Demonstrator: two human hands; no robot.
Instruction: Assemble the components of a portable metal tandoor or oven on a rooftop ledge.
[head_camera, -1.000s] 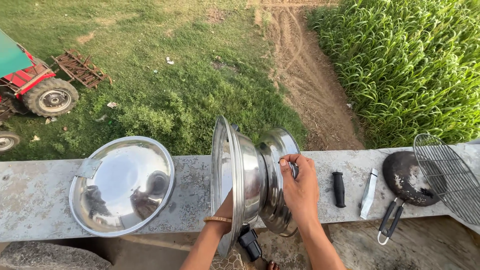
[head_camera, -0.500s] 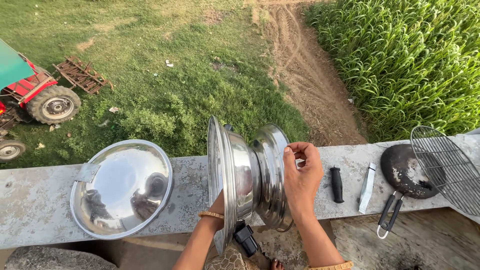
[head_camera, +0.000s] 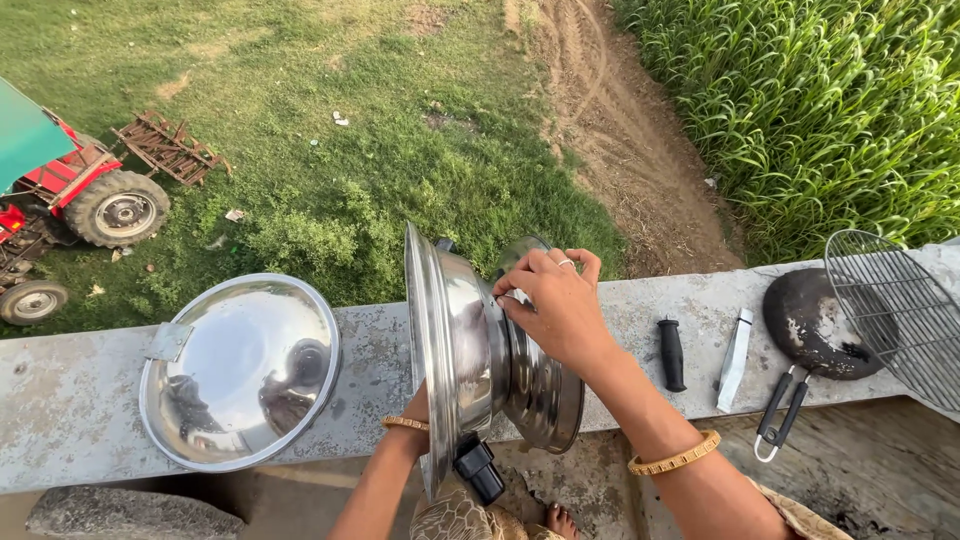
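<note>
Against the concrete ledge (head_camera: 60, 400), the right hand (head_camera: 555, 305) pinches its fingertips narrowly on the base of a steel pot (head_camera: 480, 350) tipped on its side. The left hand (head_camera: 418, 405), mostly hidden behind the rim, props it; its grip cannot be told. A steel lid (head_camera: 240, 370) lies left; a knife (head_camera: 735, 345), black pan (head_camera: 815, 325) and wire rack (head_camera: 900, 310) lie right.

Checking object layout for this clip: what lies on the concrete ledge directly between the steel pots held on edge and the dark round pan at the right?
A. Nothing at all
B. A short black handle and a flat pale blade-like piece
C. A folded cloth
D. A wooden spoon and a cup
B: right of the steel pots, a short black handle and a flat pale piece lie side by side before the dark pan.
</note>
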